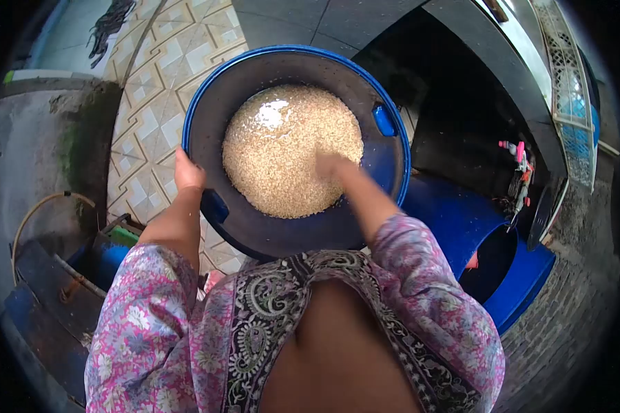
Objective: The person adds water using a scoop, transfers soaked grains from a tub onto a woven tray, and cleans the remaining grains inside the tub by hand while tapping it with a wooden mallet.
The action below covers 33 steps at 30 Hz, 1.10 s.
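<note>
A large round blue tub with a dark inside stands in front of me. Pale grain, perhaps soaked rice, lies in it under some water that shines near the far side. My left hand is closed on the tub's left rim, its fingers partly hidden by the edge. Inside the tub, my right hand is at the grain, right of the middle. Motion smears that hand, and its fingers cannot be made out.
Patterned floor tiles run along the left of the tub. At the right lies a cut blue drum with a dark opening. A white perforated rack stands at the upper right. A pale hose curves at the left.
</note>
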{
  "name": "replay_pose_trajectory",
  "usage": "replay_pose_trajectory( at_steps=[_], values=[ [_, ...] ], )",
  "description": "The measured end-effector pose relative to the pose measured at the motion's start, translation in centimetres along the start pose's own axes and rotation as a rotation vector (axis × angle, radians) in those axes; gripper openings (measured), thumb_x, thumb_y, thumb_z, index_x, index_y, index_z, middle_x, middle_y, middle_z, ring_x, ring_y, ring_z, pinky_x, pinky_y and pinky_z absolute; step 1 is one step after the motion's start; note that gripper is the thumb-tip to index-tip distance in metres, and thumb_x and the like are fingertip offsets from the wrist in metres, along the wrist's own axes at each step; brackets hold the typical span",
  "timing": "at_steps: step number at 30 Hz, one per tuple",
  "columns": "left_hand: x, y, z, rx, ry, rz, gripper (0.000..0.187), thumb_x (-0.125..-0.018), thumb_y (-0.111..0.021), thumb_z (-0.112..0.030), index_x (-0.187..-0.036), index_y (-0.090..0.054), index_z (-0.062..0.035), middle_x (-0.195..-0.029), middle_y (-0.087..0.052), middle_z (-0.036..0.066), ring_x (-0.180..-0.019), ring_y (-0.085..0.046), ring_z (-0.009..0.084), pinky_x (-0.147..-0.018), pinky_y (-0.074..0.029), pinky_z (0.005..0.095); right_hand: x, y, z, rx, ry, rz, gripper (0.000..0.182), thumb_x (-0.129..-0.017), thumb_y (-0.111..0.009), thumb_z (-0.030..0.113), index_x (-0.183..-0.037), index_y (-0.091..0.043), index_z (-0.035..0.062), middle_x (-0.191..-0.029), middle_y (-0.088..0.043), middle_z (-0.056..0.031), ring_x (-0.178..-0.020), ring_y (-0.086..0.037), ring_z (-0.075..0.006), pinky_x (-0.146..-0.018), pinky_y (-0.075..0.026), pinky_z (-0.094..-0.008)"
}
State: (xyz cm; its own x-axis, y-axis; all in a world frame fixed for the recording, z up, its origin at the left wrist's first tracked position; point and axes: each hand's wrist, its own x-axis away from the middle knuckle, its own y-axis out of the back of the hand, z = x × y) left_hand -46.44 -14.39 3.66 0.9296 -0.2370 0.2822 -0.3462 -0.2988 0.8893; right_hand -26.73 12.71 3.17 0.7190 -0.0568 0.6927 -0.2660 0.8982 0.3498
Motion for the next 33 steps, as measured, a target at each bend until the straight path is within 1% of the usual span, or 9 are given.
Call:
replay_pose_trajectory(
  at_steps=[1,3,7,9,11,13,15,16,33],
  values=[
    [-0.8,0.0,-0.1,0.004,-0.03,-0.034,0.055,-0.068,-0.049,-0.002,-0.12,-0.031,-0.0022,-0.107,-0.049,0.023,-0.1,-0.049,0.0357,-0.086,-0.039,0.0384,-0.2,-4.1,-2.5,0.834,-0.16,-0.071,0.041,-0.085,-0.038,0.025,-0.121,-0.042,0.006,-0.125,-0.041,-0.0122,-0.112,-0.043,-0.0293,-0.094,-0.033,-0.0374],
    [-0.1,0.2,0.3,-0.006,-0.065,-0.031,0.053,-0.068,-0.048,-0.002,-0.119,-0.032,-0.0025,-0.105,-0.05,0.023,-0.098,-0.049,0.0366,-0.084,-0.039,0.0389,0.9,-5.7,-3.0,0.248,-0.203,-0.081,0.039,-0.082,-0.039,0.018,-0.119,-0.044,0.0059,-0.122,-0.044,-0.0133,-0.11,-0.045,-0.0277,-0.094,-0.032,-0.0372],
    [-0.1,1.1,-1.9,-0.002,-0.014,-0.033,0.046,-0.069,-0.046,-0.002,-0.113,-0.035,-0.0024,-0.102,-0.051,0.024,-0.096,-0.049,0.0384,-0.082,-0.04,0.0398,5.6,-1.4,-4.7,0.367,-0.086,-0.624,0.042,-0.071,-0.05,0.011,-0.113,-0.048,0.008,-0.116,-0.048,-0.0137,-0.104,-0.048,-0.0275,-0.09,-0.035,-0.0388],
    [-0.2,1.4,-2.2,-0.011,-0.015,-0.022,0.044,-0.069,-0.046,-0.002,-0.112,-0.036,-0.0023,-0.102,-0.051,0.024,-0.095,-0.05,0.0388,-0.081,-0.041,0.0402,9.7,-0.1,-4.4,0.583,-0.14,-1.068,0.047,-0.068,-0.056,0.01,-0.113,-0.046,0.0064,-0.118,-0.044,-0.0148,-0.103,-0.046,-0.031,-0.087,-0.037,-0.0406],
    [-0.1,1.2,-1.9,-0.006,0.004,-0.012,0.04,-0.069,-0.046,-0.002,-0.109,-0.037,-0.0015,-0.102,-0.051,0.024,-0.093,-0.05,0.0392,-0.081,-0.04,0.041,12.9,-0.8,-4.9,0.502,-0.506,-1.262,0.055,-0.066,-0.06,0.011,-0.117,-0.041,0.0059,-0.122,-0.038,-0.0187,-0.107,-0.043,-0.0334,-0.085,-0.038,-0.0415],
    [-0.1,0.9,-1.8,-0.012,-0.005,-0.027,0.041,-0.069,-0.046,-0.002,-0.109,-0.037,-0.0014,-0.102,-0.051,0.024,-0.094,-0.05,0.0393,-0.081,-0.04,0.0412,14.0,-3.8,-7.6,0.132,-0.92,-1.177,0.056,-0.07,-0.059,0.016,-0.119,-0.036,0.0054,-0.112,-0.046,-0.0228,-0.101,-0.048,-0.0348,-0.082,-0.04,-0.0417],
    [-0.2,0.6,-1.2,-0.028,-0.009,-0.043,0.042,-0.069,-0.046,-0.002,-0.11,-0.037,-0.0014,-0.102,-0.051,0.025,-0.094,-0.05,0.0395,-0.081,-0.04,0.0414,14.0,-6.9,-10.9,-0.212,-0.867,-1.012,0.052,-0.073,-0.057,0.018,-0.118,-0.035,0.0044,-0.097,-0.054,-0.0228,-0.09,-0.054,-0.0368,-0.078,-0.042,-0.0421],
    [-0.3,0.3,-1.0,-0.034,-0.011,-0.038,0.044,-0.069,-0.046,-0.003,-0.112,-0.036,-0.0013,-0.103,-0.051,0.025,-0.095,-0.05,0.0394,-0.082,-0.04,0.0414,13.8,-7.2,-10.5,-0.084,-0.876,-1.095,0.044,-0.076,-0.053,0.019,-0.113,-0.037,0.0031,-0.087,-0.058,-0.0214,-0.082,-0.056,-0.0385,-0.075,-0.043,-0.0424],
    [-0.4,0.6,-1.4,-0.081,-0.046,-0.057,0.05,-0.069,-0.049,-0.003,-0.116,-0.033,-0.0009,-0.099,-0.053,0.025,-0.093,-0.052,0.0387,-0.081,-0.042,0.0411,13.7,-6.3,-9.8,-0.104,-0.995,-1.03,0.035,-0.078,-0.052,0.019,-0.106,-0.039,0.0019,-0.09,-0.057,-0.0224,-0.085,-0.056,-0.0368,-0.075,-0.044,-0.0422]
  ],
)
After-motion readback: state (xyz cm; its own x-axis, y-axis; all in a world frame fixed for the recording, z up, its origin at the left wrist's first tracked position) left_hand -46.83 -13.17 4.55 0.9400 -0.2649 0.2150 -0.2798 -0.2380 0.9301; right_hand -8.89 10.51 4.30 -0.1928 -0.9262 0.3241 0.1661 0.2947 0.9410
